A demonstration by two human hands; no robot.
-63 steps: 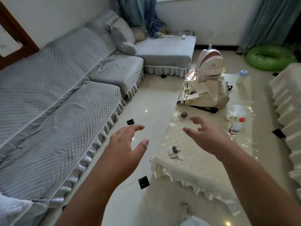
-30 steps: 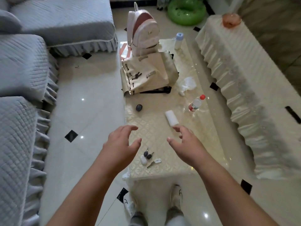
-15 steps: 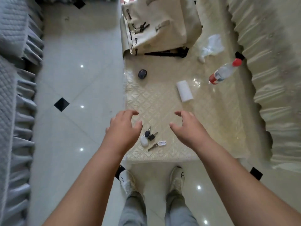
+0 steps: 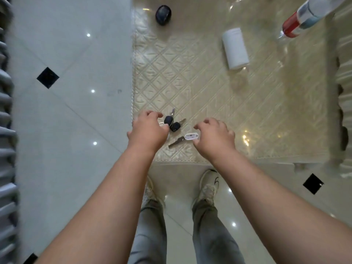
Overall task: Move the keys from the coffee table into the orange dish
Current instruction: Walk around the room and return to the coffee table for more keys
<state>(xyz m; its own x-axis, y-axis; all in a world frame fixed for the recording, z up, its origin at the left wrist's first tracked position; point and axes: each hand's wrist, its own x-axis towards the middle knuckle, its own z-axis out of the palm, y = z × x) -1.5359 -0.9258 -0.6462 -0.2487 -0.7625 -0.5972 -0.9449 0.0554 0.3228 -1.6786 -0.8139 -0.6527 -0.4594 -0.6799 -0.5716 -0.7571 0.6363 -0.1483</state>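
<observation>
Keys (image 4: 174, 126), dark plastic heads on metal blades with a white oval tag, lie on our coffee table's (image 4: 238, 103) quilted cream cover. Our left hand (image 4: 148, 130) and right hand (image 4: 214, 137) hover curled, half-open, grasping nothing.

Two hands (image 4: 148, 132), one key bunch (image 4: 174, 125)

On coffee table (image 4: 219, 96), near front edge: keys (image 4: 174, 124). At 1 o'clock from them, roll (image 4: 235, 48); further, bottle (image 4: 302, 18). At 12 o'clock, round object (image 4: 163, 14).
</observation>
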